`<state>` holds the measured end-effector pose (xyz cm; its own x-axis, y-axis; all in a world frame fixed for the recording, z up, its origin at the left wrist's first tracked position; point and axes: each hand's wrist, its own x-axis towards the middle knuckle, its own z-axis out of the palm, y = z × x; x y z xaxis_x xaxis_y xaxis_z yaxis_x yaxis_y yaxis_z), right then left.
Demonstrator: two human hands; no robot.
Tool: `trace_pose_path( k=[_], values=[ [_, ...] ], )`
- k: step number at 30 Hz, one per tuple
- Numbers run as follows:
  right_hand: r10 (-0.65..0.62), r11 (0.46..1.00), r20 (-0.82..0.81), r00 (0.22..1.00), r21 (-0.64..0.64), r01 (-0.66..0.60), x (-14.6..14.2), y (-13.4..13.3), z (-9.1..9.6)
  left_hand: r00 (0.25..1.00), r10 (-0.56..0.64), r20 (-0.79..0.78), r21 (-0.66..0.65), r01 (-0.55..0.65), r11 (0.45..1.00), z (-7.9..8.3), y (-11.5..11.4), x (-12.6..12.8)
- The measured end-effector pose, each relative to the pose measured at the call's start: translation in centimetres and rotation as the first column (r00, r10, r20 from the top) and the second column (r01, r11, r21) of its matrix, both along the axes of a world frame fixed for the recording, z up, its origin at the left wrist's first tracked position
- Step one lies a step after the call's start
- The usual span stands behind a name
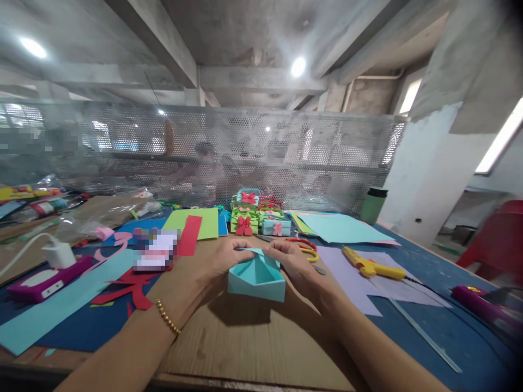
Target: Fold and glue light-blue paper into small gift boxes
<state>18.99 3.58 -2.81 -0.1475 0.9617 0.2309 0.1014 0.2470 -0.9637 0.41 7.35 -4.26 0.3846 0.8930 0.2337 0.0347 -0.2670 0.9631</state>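
A light blue folded paper box [256, 288] is held up just above a brown board [229, 348], its open side toward me. My left hand [231, 256] pinches the box's far left edge between thumb and fingers. At the far right edge, my right hand [288, 258] grips the same box, thumb on the folded paper flap. Scissors with red and yellow handles [308, 251] lie just beyond my right hand. Several small finished paper bags with bows [244, 223] are stacked behind the box.
On the right, a yellow glue gun [373, 267] rests on purple sheets [343, 277], near a clear glue stick [425, 335]. Light blue sheets [347, 227] and a green cup [373, 206] stand farther back. Left are red paper scraps [141, 294], a blue strip [61, 307] and a purple power strip [49, 280].
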Motion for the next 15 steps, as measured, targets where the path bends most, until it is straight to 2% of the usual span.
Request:
trace_pose_path(
  k=[6, 15],
  values=[
    [0.005, 1.000, -0.027, 1.000, -0.018, -0.005, -0.08, 0.16, -0.12, 1.000, 0.012, -0.015, 0.061, -0.011, 0.998, 0.02, 0.49, -0.06],
    [-0.010, 0.999, -0.022, 1.000, -0.040, 0.009, -0.09, 0.15, -0.05, 0.999, 0.006, -0.041, 0.064, -0.003, 0.998, -0.60, 0.62, 0.16]
  ],
)
